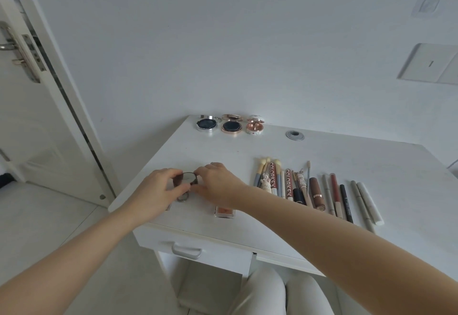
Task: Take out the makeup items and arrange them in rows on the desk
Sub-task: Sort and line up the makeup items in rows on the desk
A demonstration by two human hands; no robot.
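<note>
Arms: both bare forearms reach forward over the white desk, hands meeting near its left front corner.
Item: small round brown compact with an open glassy lid, held just above the desk, left of the row of brushes, lip tubes and pencils.
Left hand: fingers curled, pinching the compact's left side.
Right hand: fingertips pinching the compact's right edge.
Behind: three open round compacts at the desk's back edge.
Below right wrist: orange rectangular palette, partly hidden.
</note>
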